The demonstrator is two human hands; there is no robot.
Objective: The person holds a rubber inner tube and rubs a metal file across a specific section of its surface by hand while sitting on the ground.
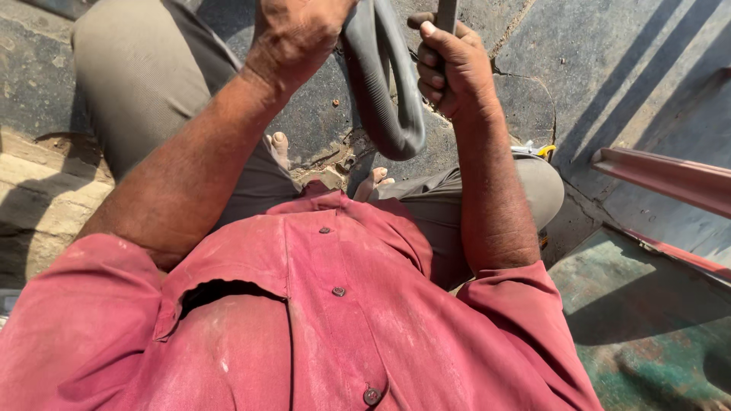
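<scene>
The person wears a faded red short-sleeved shirt (pixel 304 320), dusted with pale powder across the chest. It has a buttoned front placket with dark round buttons (pixel 338 291) and a chest pocket (pixel 217 293) with a gaping opening. The trousers (pixel 145 76) are grey-khaki. The forearms are bare and hairy. Bare toes (pixel 280 144) show below the knees.

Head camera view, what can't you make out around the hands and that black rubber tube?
- Rubber tube: its upper part is cut off by the top edge.
- Left hand: fingers run past the top edge, so its grip is unseen.
- Dark tool in the right hand: only a short stub shows; its kind is unclear.
- Feet: mostly hidden by the red shirt.
</scene>
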